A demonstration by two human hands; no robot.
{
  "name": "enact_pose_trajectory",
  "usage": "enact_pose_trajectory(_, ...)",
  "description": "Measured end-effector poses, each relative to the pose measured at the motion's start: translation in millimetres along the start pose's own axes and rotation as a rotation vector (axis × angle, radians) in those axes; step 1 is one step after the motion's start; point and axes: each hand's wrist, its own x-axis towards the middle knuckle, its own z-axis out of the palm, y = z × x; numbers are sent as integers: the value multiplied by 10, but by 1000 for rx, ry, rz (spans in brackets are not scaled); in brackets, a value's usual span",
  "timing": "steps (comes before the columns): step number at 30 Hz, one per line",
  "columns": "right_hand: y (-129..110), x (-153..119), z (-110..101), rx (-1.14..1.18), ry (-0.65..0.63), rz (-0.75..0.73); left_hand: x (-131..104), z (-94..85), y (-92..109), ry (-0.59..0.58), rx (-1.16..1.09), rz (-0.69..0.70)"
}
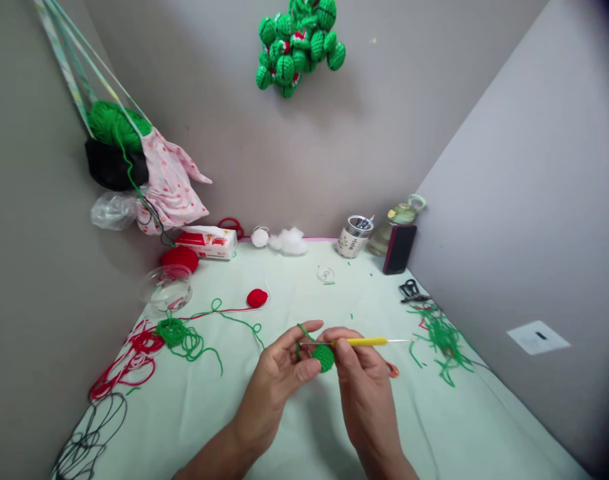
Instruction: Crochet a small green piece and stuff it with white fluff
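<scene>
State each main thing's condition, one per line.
Left hand: pinching green crochet piece
Right hand: gripping yellow-handled hook
Phone: propped upright, dark
Bottle: upright
Can: upright, open-topped
Black scissors: lying down, opening unclear
Green yarn: loosely tangled
Red ball: resting on table
White stuffing: fluffed
Pink bag: hanging

No wording can be read with certainty. Beyond the right hand [367, 373], the can [350, 247] has a column of dark characters on its pale side, too small to make out; far beyond and to the left of the left hand [279, 377], the pack [217, 245] carries red print, likewise illegible, and the tub [185, 297] nearer that hand shows blurred red markings.
</scene>
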Motion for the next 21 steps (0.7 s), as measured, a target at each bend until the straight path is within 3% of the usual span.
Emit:
enact_pose_trajectory(3, 18, 1, 16, 22, -14, 20, 9, -20, 16, 24, -20, 14)
enact_pose_trajectory(9, 5, -17, 50, 102, -97, 65, 0, -80, 24, -79, 23, 30)
enact_pose_trajectory(14, 21, 13, -9, 105, -188, 48, 6, -114, 47, -78, 52, 27)
enact_pose_trajectory(21, 29, 35, -46, 38, -110, -14, -12, -130, 88, 0, 102, 42)
